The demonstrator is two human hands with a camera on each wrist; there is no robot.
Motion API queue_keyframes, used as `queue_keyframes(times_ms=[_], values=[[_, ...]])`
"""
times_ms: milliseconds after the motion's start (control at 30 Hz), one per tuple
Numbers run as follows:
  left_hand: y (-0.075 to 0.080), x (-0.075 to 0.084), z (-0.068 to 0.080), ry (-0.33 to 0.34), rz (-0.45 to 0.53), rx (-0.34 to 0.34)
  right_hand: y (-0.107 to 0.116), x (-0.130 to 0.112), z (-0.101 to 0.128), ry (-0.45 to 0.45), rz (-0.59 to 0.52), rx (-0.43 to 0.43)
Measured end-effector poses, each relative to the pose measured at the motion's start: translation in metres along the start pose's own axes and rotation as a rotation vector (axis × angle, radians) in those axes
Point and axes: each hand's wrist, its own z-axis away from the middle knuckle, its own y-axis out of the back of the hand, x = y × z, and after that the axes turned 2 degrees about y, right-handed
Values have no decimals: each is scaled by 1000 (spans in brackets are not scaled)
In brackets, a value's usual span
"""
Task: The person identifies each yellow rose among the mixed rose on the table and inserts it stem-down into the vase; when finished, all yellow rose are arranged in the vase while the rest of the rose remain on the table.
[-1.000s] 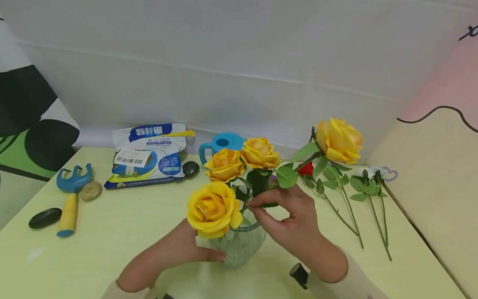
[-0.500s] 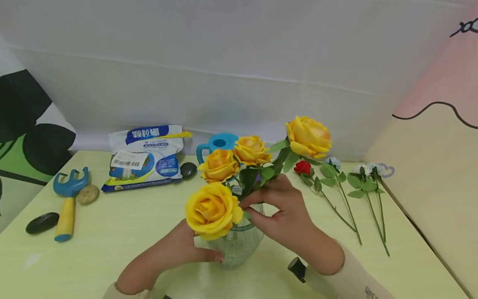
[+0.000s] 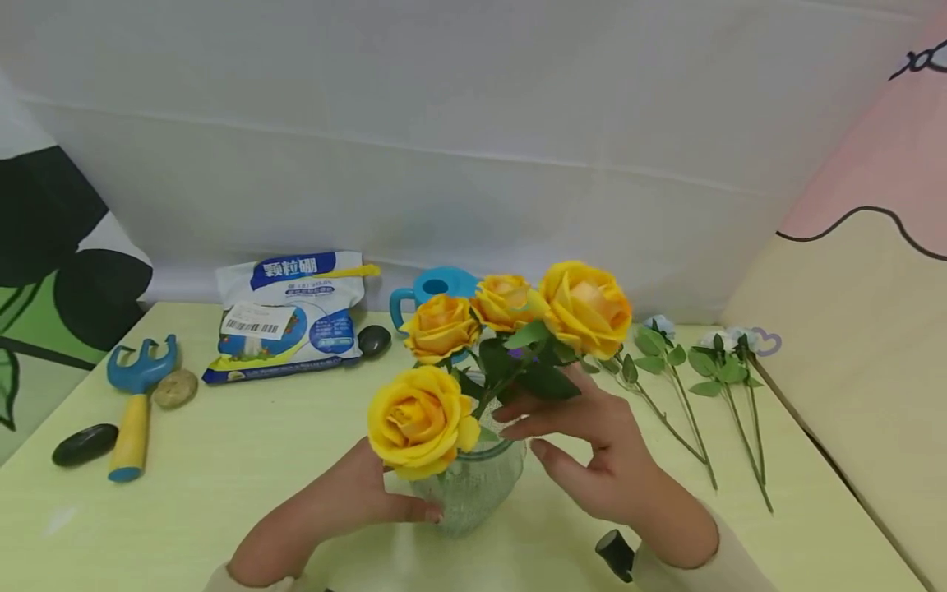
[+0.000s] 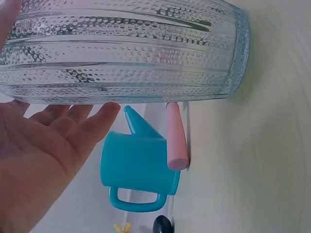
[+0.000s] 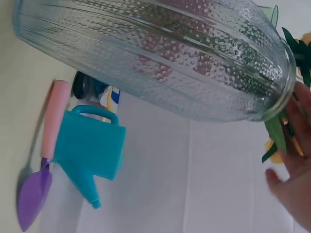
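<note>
Clear dimpled ribbed glass vase (image 4: 121,53); glossy plastic watering can (image 4: 138,167); matt tabletop (image 3: 244,444)

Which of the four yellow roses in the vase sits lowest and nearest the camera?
The front-left rose, just above the left hand; the other three stand higher behind it.

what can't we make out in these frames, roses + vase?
- Head view: stems inside the ribbed clear glass vase, blurred by its dimpled wall.
- Head view: left hand contact on the vase, hidden behind the front yellow rose.
- Right wrist view: right hand cut by the frame edge.
- Head view: print on the white-and-blue bag, too small.
</note>
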Motion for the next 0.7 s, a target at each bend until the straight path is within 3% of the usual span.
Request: queue_keyframes(times_ms=[300, 500, 700], values=[[-1, -3, -5, -35, 44, -23, 26, 4, 33, 21, -372, 224], [-1, -5, -7, -78, 31, -38, 29, 0, 34, 12, -414, 316], [-1, -4, -7, -70, 35, -36, 27, -1, 26, 15, -427, 392]])
